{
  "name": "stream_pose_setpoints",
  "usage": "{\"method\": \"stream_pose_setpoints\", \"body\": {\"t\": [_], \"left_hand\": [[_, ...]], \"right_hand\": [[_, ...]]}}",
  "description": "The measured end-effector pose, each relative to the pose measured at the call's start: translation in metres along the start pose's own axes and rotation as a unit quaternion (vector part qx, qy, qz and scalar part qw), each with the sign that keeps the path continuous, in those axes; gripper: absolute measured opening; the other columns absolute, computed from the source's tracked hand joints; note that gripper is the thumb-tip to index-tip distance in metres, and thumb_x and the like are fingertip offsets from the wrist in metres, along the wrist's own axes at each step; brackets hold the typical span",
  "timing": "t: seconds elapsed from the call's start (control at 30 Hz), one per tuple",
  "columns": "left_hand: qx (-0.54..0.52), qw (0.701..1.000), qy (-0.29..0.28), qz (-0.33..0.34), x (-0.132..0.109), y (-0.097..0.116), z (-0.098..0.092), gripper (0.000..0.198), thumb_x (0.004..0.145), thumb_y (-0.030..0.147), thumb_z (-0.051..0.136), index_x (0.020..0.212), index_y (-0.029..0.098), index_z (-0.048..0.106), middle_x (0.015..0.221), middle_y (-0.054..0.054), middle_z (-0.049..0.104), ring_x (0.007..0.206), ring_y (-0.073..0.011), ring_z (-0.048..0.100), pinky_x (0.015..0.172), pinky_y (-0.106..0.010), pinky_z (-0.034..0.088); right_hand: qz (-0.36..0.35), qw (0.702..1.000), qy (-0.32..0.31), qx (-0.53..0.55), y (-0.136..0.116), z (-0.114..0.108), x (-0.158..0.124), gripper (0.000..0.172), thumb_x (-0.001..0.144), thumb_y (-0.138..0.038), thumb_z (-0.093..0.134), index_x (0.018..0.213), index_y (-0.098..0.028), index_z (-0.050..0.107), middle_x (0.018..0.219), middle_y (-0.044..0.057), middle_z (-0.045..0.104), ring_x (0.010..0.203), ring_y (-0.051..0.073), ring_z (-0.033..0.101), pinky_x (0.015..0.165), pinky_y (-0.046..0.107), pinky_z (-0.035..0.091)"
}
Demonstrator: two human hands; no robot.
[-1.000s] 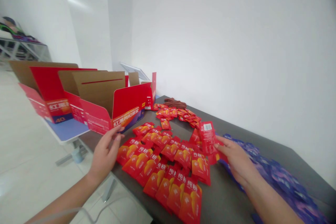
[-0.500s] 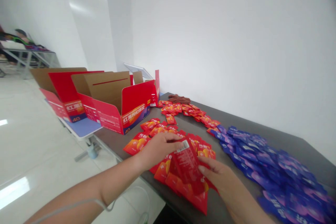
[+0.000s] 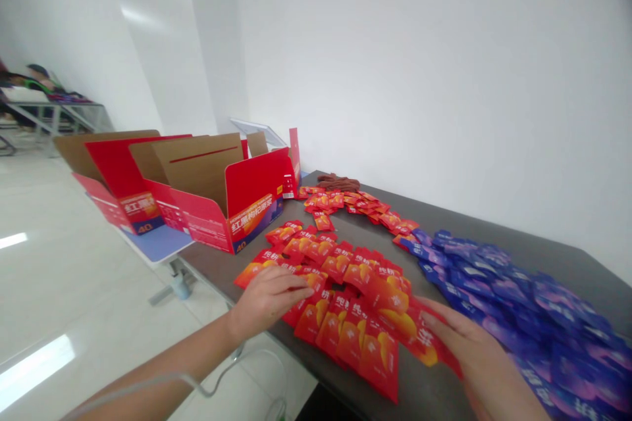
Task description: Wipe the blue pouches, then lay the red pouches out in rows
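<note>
Red sachets are lying overlapped on the dark table, grouped apart from the blue sachets, the left hand is resting on them with fingers loosely together, unpinched, and the right hand is reaching their edge, its grip unclear.

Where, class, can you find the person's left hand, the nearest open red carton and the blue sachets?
left hand (image 3: 269, 300): head view, on the back of the hand.
open red carton (image 3: 254, 207): head view, on its red front panel.
blue sachets (image 3: 523, 306): head view, on the middle of the pile.
</note>
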State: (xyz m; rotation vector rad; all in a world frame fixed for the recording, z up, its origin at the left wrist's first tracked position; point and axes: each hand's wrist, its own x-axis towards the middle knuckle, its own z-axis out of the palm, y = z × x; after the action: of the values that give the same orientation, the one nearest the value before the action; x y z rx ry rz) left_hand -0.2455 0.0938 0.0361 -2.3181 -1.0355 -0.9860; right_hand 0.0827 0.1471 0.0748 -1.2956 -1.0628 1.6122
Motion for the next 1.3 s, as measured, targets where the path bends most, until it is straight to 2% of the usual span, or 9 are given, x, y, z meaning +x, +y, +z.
{"method": "stream_pose_setpoints", "body": {"t": [0.43, 0.63, 0.7, 0.8, 0.97, 1.07, 1.17, 1.23, 1.3], "left_hand": [[-0.046, 0.982, -0.181, -0.03, -0.031, 0.009, -0.003, 0.026, 0.09, 0.02, 0.056, 0.114, 0.021, 0.065, 0.12, -0.009, 0.069, 0.107, -0.0243, 0.062, 0.095, -0.041, 0.05], [-0.113, 0.967, -0.14, -0.181, -0.018, 0.021, -0.008, 0.037, 0.093, 0.017, 0.048, 0.128, 0.025, 0.057, 0.127, -0.009, 0.065, 0.115, -0.0224, 0.061, 0.098, -0.038, 0.049], [-0.222, 0.925, -0.157, -0.267, -0.005, 0.028, -0.004, 0.039, 0.094, 0.023, 0.051, 0.133, 0.026, 0.053, 0.12, -0.008, 0.068, 0.108, -0.0207, 0.064, 0.095, -0.035, 0.05], [-0.413, 0.821, -0.16, -0.36, 0.015, 0.04, 0.007, 0.044, 0.088, 0.037, 0.062, 0.129, 0.022, 0.056, 0.111, -0.007, 0.07, 0.099, -0.0207, 0.066, 0.089, -0.033, 0.051], [-0.551, 0.668, -0.087, -0.493, 0.032, 0.049, 0.02, 0.031, 0.08, 0.047, 0.069, 0.086, 0.017, 0.067, 0.086, -0.005, 0.07, 0.082, -0.0197, 0.065, 0.077, -0.031, 0.051], [-0.55, 0.636, -0.023, -0.541, 0.036, 0.052, 0.022, 0.029, 0.082, 0.047, 0.067, 0.084, 0.017, 0.064, 0.084, -0.004, 0.07, 0.08, -0.0181, 0.065, 0.076, -0.03, 0.05], [-0.583, 0.597, 0.016, -0.552, 0.04, 0.059, 0.024, 0.027, 0.082, 0.044, 0.069, 0.087, 0.018, 0.063, 0.089, -0.004, 0.071, 0.082, -0.0186, 0.066, 0.08, -0.033, 0.051], [-0.63, 0.578, -0.005, -0.519, 0.042, 0.066, 0.023, 0.027, 0.08, 0.041, 0.072, 0.092, 0.019, 0.064, 0.094, -0.005, 0.072, 0.085, -0.0198, 0.068, 0.085, -0.036, 0.052], [-0.652, 0.592, -0.057, -0.471, 0.041, 0.07, 0.019, 0.029, 0.079, 0.042, 0.072, 0.098, 0.021, 0.064, 0.096, -0.004, 0.072, 0.086, -0.0202, 0.068, 0.085, -0.037, 0.053]], "right_hand": [[0.012, 1.0, -0.005, -0.001, 0.0, 0.003, -0.005, 0.041, 0.051, -0.045, 0.088, 0.086, -0.026, 0.079, 0.099, 0.008, 0.078, 0.093, 0.031, 0.071, 0.084, 0.04, 0.055], [0.008, 0.999, -0.05, 0.005, 0.01, 0.014, -0.004, 0.038, 0.061, -0.044, 0.084, 0.094, -0.026, 0.078, 0.102, 0.007, 0.078, 0.096, 0.028, 0.071, 0.089, 0.04, 0.053], [0.004, 0.999, -0.052, -0.009, 0.013, 0.023, -0.003, 0.043, 0.057, -0.048, 0.085, 0.093, -0.025, 0.078, 0.102, 0.007, 0.077, 0.098, 0.03, 0.07, 0.089, 0.041, 0.053], [-0.012, 0.996, -0.077, -0.046, 0.014, 0.036, -0.002, 0.045, 0.058, -0.051, 0.083, 0.094, -0.025, 0.078, 0.101, 0.007, 0.077, 0.099, 0.031, 0.069, 0.092, 0.044, 0.051], [-0.009, 0.993, -0.11, -0.051, 0.01, 0.04, -0.006, 0.045, 0.066, -0.05, 0.08, 0.104, -0.026, 0.075, 0.112, 0.007, 0.074, 0.109, 0.031, 0.065, 0.095, 0.043, 0.049], [-0.021, 0.992, -0.115, 0.044, 0.01, 0.041, -0.012, 0.057, 0.07, -0.051, 0.077, 0.121, -0.029, 0.064, 0.118, 0.007, 0.072, 0.108, 0.029, 0.066, 0.089, 0.042, 0.052], [-0.024, 0.991, -0.127, 0.041, 0.015, 0.048, -0.014, 0.05, 0.073, -0.049, 0.076, 0.115, -0.024, 0.066, 0.117, 0.009, 0.072, 0.104, 0.029, 0.068, 0.088, 0.041, 0.053], [-0.009, 0.994, -0.106, 0.01, 0.016, 0.054, -0.011, 0.038, 0.076, -0.052, 0.072, 0.099, -0.021, 0.071, 0.107, 0.009, 0.075, 0.099, 0.031, 0.069, 0.084, 0.041, 0.054], [-0.015, 0.997, -0.071, -0.022, 0.014, 0.056, -0.004, 0.034, 0.077, -0.055, 0.068, 0.086, -0.022, 0.07, 0.096, 0.008, 0.077, 0.092, 0.031, 0.071, 0.078, 0.041, 0.055]]}}
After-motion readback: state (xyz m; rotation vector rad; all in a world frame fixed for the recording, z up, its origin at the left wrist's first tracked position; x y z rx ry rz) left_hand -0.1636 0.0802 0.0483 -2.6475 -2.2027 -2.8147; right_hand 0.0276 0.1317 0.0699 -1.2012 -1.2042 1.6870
